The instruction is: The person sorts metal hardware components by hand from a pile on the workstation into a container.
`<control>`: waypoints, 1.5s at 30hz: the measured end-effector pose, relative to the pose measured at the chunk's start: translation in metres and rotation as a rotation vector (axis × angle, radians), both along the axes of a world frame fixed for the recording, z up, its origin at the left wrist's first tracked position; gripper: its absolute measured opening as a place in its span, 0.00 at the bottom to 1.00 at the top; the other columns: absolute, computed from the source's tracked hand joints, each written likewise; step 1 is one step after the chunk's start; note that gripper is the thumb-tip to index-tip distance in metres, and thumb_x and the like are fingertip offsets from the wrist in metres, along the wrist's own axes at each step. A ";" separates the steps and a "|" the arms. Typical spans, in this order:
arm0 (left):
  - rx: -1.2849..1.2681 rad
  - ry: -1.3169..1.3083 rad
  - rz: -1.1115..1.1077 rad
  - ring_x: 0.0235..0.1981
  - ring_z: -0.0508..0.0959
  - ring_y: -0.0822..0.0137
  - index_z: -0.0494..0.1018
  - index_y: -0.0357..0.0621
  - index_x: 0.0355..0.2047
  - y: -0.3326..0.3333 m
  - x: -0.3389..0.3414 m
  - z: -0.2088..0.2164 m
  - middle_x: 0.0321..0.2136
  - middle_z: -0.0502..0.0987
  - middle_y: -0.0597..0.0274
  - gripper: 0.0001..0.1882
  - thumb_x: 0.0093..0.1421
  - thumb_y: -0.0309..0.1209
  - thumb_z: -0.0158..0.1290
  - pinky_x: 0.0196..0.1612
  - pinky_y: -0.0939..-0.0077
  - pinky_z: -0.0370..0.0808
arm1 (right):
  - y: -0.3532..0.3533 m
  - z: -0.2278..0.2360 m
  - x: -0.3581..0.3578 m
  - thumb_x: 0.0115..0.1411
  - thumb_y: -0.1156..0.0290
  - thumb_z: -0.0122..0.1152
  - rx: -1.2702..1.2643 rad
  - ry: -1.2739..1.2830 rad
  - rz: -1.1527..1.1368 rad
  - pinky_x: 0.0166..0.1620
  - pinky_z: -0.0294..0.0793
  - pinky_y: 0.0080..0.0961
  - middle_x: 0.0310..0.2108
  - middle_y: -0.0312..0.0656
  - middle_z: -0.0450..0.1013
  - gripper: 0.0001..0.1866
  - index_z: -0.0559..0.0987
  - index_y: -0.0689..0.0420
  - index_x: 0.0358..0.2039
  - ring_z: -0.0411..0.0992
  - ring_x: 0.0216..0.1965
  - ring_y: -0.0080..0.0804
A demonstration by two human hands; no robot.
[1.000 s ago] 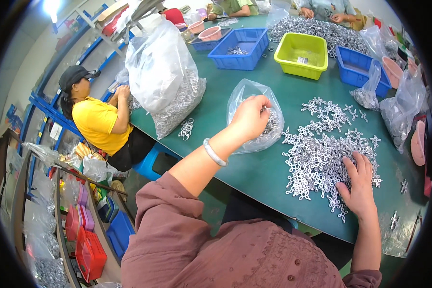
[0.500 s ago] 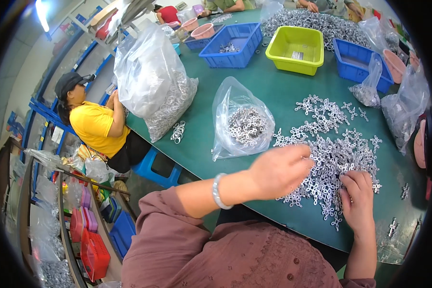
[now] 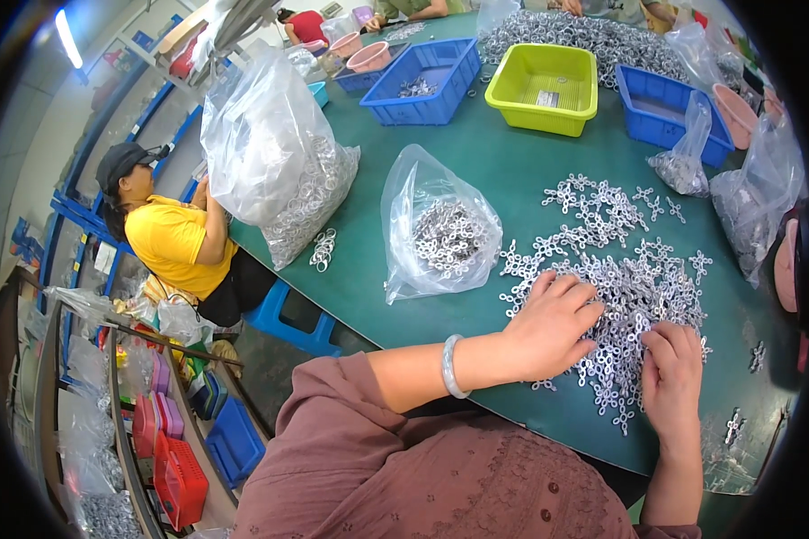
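A loose pile of small silver cross-shaped metal pieces (image 3: 643, 287) lies on the green table in front of me. My left hand (image 3: 553, 328), with a pale bangle on its wrist, rests over the pile's left side, palm down. Its fingers are bent but apart, with nothing seen in them. At the pile's near right side, my right hand (image 3: 672, 377) has its fingers curled in toward the thumb. Whatever it may pinch is hidden among the pieces. Left of the pile sits an open clear plastic bag (image 3: 445, 234) partly filled with similar metal pieces.
A large filled plastic bag (image 3: 279, 153) stands at the table's left edge. Farther back are a blue crate (image 3: 422, 85), a yellow-green basket (image 3: 544, 90) and another blue crate (image 3: 670, 108). A person in yellow (image 3: 175, 238) sits at the left. More filled bags (image 3: 755, 207) lie right.
My left hand has come down onto the pile and its fingers, bunched together before, have spread. My right hand has stayed almost in place. The whole view has shifted slightly.
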State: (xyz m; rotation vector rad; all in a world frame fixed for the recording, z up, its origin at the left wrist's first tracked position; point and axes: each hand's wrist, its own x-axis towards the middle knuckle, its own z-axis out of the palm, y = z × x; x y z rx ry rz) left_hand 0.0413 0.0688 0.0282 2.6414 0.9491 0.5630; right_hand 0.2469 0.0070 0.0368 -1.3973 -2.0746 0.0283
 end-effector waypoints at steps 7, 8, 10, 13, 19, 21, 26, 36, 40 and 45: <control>0.088 -0.178 -0.004 0.44 0.64 0.57 0.69 0.42 0.36 -0.001 0.007 0.006 0.40 0.66 0.56 0.16 0.45 0.31 0.56 0.49 0.58 0.56 | -0.003 -0.001 -0.001 0.41 0.88 0.49 0.001 0.279 -0.004 0.36 0.68 0.27 0.34 0.47 0.68 0.16 0.71 0.63 0.34 0.68 0.34 0.43; 0.092 -0.236 -0.020 0.41 0.66 0.56 0.69 0.42 0.35 0.001 0.008 0.005 0.38 0.67 0.56 0.16 0.45 0.30 0.56 0.47 0.60 0.59 | -0.002 -0.002 -0.001 0.41 0.88 0.49 -0.005 0.272 -0.019 0.36 0.68 0.27 0.34 0.47 0.68 0.16 0.71 0.63 0.34 0.68 0.34 0.43; 0.075 -0.280 -0.034 0.39 0.67 0.55 0.69 0.42 0.35 0.009 0.011 0.001 0.37 0.68 0.55 0.15 0.45 0.30 0.56 0.45 0.62 0.61 | 0.001 -0.002 -0.001 0.41 0.88 0.49 -0.014 0.374 -0.022 0.35 0.68 0.26 0.34 0.47 0.69 0.18 0.71 0.63 0.36 0.69 0.33 0.40; 0.061 -0.392 -0.063 0.35 0.70 0.54 0.71 0.40 0.34 0.015 0.019 0.002 0.31 0.71 0.55 0.13 0.45 0.26 0.55 0.40 0.66 0.67 | 0.003 -0.008 0.005 0.42 0.88 0.51 -0.025 0.419 0.005 0.36 0.69 0.23 0.34 0.45 0.70 0.20 0.72 0.61 0.39 0.70 0.33 0.36; -0.367 -0.542 0.009 0.27 0.70 0.77 0.71 0.37 0.38 0.014 0.028 -0.003 0.28 0.72 0.65 0.11 0.53 0.24 0.51 0.30 0.83 0.68 | 0.014 -0.022 0.001 0.46 0.87 0.53 -0.136 0.754 0.152 0.39 0.70 0.21 0.41 0.43 0.69 0.27 0.65 0.58 0.49 0.69 0.33 0.25; -0.574 -0.621 0.000 0.27 0.69 0.80 0.71 0.36 0.38 0.015 0.032 -0.003 0.25 0.71 0.69 0.10 0.56 0.25 0.49 0.30 0.86 0.67 | 0.013 -0.016 -0.004 0.47 0.86 0.53 -0.206 0.830 0.196 0.39 0.70 0.20 0.41 0.44 0.69 0.28 0.64 0.58 0.51 0.69 0.33 0.24; -0.854 -0.661 -0.001 0.23 0.68 0.81 0.72 0.38 0.34 0.024 0.024 0.007 0.22 0.72 0.70 0.09 0.58 0.30 0.47 0.27 0.88 0.66 | 0.021 -0.006 -0.012 0.47 0.85 0.53 -0.144 0.774 0.176 0.38 0.70 0.20 0.41 0.44 0.69 0.27 0.64 0.59 0.50 0.70 0.31 0.23; -1.085 -0.870 0.044 0.19 0.69 0.79 0.71 0.42 0.27 0.038 0.002 -0.002 0.20 0.72 0.68 0.07 0.58 0.31 0.47 0.23 0.86 0.65 | 0.044 -0.004 -0.020 0.49 0.79 0.57 -0.085 0.665 0.133 0.34 0.70 0.19 0.38 0.43 0.69 0.18 0.70 0.61 0.43 0.70 0.29 0.23; -1.036 -0.916 0.058 0.20 0.70 0.78 0.73 0.41 0.30 0.036 0.001 -0.004 0.21 0.73 0.67 0.07 0.58 0.31 0.48 0.24 0.87 0.66 | 0.039 -0.002 -0.011 0.54 0.70 0.55 -0.319 0.835 -0.014 0.29 0.67 0.15 0.23 0.35 0.71 0.09 0.75 0.63 0.32 0.66 0.23 0.16; -0.985 -0.915 0.070 0.21 0.71 0.78 0.73 0.40 0.31 0.030 0.004 -0.004 0.22 0.74 0.66 0.07 0.58 0.30 0.48 0.25 0.87 0.67 | 0.034 0.000 -0.011 0.56 0.69 0.54 -0.454 0.919 0.025 0.30 0.66 0.14 0.25 0.33 0.71 0.10 0.76 0.63 0.31 0.65 0.25 0.17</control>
